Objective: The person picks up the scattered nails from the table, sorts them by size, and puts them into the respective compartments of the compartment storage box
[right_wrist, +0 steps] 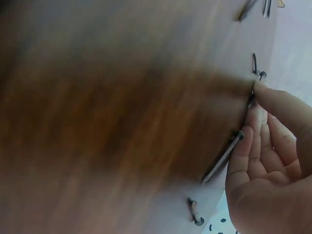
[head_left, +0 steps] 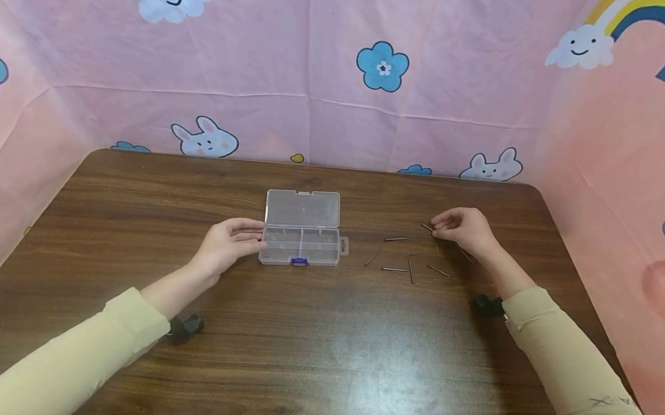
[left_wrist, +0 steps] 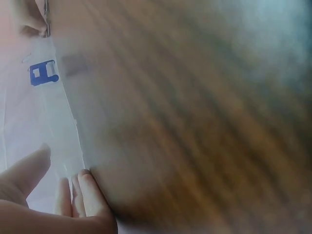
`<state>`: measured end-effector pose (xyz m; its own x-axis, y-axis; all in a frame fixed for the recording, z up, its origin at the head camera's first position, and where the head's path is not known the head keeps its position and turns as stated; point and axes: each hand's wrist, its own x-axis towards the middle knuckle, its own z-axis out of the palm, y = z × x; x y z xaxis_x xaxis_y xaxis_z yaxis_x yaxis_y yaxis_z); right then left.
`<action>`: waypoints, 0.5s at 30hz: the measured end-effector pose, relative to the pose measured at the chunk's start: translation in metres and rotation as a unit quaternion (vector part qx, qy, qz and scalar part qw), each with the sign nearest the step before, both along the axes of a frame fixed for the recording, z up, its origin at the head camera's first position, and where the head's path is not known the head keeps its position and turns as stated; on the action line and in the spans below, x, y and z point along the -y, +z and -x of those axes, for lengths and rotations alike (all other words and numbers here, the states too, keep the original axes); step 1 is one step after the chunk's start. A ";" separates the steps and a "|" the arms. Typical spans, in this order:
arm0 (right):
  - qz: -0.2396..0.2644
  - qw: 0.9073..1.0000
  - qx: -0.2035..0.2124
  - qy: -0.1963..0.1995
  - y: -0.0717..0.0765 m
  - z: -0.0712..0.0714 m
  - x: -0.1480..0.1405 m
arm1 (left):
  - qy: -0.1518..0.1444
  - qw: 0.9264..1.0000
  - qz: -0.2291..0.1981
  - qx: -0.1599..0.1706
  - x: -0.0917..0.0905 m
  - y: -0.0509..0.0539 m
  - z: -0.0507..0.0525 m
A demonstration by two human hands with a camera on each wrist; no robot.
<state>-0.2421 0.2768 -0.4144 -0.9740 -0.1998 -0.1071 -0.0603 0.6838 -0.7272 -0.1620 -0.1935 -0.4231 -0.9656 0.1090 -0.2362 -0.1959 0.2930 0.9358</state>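
A clear plastic compartment box [head_left: 300, 257] stands on the table with its lid [head_left: 302, 209] raised and a blue latch [left_wrist: 44, 72] at the front. My left hand [head_left: 225, 247] rests against the box's left end, fingers fairly straight, thumb near the front corner. To the right, my right hand [head_left: 467, 231] pinches a nail [head_left: 427, 227] between thumb and fingertips, low over the table. In the right wrist view another nail [right_wrist: 224, 157] lies just beside the fingers. Several loose nails [head_left: 394, 269] are scattered between the box and my right hand.
A brown wood-grain table [head_left: 295, 362] carries everything. Pink patterned cloth [head_left: 340, 122] hangs along its back and sides. A hanging tab [head_left: 344, 246] sticks out from the box's right end. Dark devices [head_left: 487, 305] sit at both wrists.
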 end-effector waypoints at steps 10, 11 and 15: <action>-0.048 0.999 -0.019 0.015 0.001 0.002 0.002 | 0.011 1.000 0.007 -0.014 -0.004 -0.002 -0.002; -0.047 0.999 -0.017 0.014 0.002 0.003 0.002 | 0.012 1.000 0.006 -0.015 -0.004 -0.003 -0.001; -0.042 0.999 -0.013 0.011 0.004 0.003 0.004 | 0.012 1.000 0.003 -0.017 -0.004 -0.003 -0.001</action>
